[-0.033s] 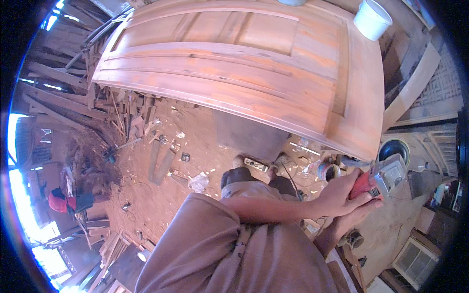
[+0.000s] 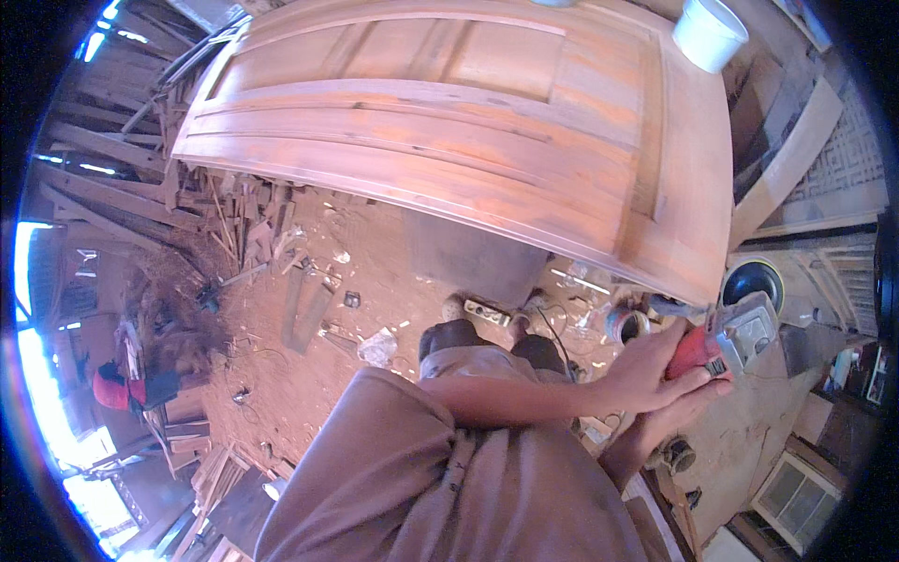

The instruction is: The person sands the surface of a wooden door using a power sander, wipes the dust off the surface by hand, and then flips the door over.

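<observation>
A red and silver hand-held power tool [image 2: 747, 339] is held off to my right, beyond the near right corner of a wooden panel door [image 2: 449, 140]. Around its red body wraps my left hand [image 2: 646, 370], the forearm crossing in front of me. Just below, my right hand [image 2: 676, 412] presses against the underside of the same tool, its fingertips by the red part. The tool's working face is hidden from me. The door lies flat and raised, with orange-brown patches over paler wood.
On the door's far right corner stands a white bucket [image 2: 709, 36]. A dark round object with a pale rim [image 2: 753, 290] and an open tin [image 2: 626, 325] are near the tool. A power strip [image 2: 488, 313] lies by my feet. Scrap wood [image 2: 131, 201] piles up at left.
</observation>
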{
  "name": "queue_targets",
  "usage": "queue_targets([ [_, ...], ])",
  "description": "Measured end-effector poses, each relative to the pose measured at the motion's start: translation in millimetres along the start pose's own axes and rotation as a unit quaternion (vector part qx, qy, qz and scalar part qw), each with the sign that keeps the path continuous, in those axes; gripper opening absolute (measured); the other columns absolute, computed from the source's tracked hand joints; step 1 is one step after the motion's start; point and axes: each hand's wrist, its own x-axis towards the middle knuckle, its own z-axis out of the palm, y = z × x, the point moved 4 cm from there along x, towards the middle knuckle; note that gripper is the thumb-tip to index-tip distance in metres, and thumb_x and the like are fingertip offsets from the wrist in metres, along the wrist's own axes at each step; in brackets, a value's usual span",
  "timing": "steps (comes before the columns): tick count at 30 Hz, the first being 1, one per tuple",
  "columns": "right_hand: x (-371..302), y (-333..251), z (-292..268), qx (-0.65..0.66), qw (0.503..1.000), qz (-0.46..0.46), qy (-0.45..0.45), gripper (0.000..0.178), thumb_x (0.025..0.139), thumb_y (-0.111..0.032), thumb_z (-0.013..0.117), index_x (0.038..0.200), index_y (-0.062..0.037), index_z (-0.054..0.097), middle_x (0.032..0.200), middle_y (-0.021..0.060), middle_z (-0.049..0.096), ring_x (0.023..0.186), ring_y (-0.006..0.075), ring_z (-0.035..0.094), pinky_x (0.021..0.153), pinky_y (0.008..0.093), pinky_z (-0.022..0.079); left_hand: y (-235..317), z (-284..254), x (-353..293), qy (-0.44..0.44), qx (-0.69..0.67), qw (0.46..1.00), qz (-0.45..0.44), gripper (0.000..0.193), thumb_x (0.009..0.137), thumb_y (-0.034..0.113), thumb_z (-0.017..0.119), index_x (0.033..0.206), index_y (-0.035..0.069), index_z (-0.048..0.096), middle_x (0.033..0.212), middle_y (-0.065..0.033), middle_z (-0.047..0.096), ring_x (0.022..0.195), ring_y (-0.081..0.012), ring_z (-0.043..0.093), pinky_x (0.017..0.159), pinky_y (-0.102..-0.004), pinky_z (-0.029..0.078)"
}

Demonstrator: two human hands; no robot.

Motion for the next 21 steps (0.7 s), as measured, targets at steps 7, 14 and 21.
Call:
queue_targets([
  [7,60,49,17,0.003,0.977,-0.055,-0.206,0.059,0.097,-0.046,0.051,0.135,-0.0009,0.046,0.127,0.0159,0.056,0.115,0.0263,0.055,0.097,0.0389,0.044,-40,30,28,0.083,-0.147,0.986,-0.002,0.069,0.096,0.044,0.051,0.139,-0.006,0.031,0.129,-0.0307,0.05,0.124,-0.0436,0.049,0.103,-0.0462,0.04],
  [14,87,57,34,0.117,0.932,0.167,-0.299,0.054,0.082,-0.027,0.077,0.123,0.0012,0.057,0.113,0.0111,0.065,0.102,0.0188,0.061,0.09,0.0341,0.047,-58,18,36,-0.039,0.314,0.946,0.068,0.071,0.096,0.05,0.049,0.133,-0.01,0.043,0.136,-0.0303,0.042,0.129,-0.0406,0.044,0.109,-0.0515,0.033],
  [21,100,116,47,0.011,0.911,0.116,-0.395,0.047,0.087,-0.024,0.068,0.125,0.0018,0.055,0.117,0.0126,0.061,0.104,0.0192,0.059,0.089,0.0348,0.049,-37,5,44,-0.083,0.251,0.942,0.208,0.047,0.088,0.048,0.062,0.098,0.002,0.06,0.111,-0.016,0.057,0.103,-0.0308,0.06,0.088,-0.0438,0.047],
])
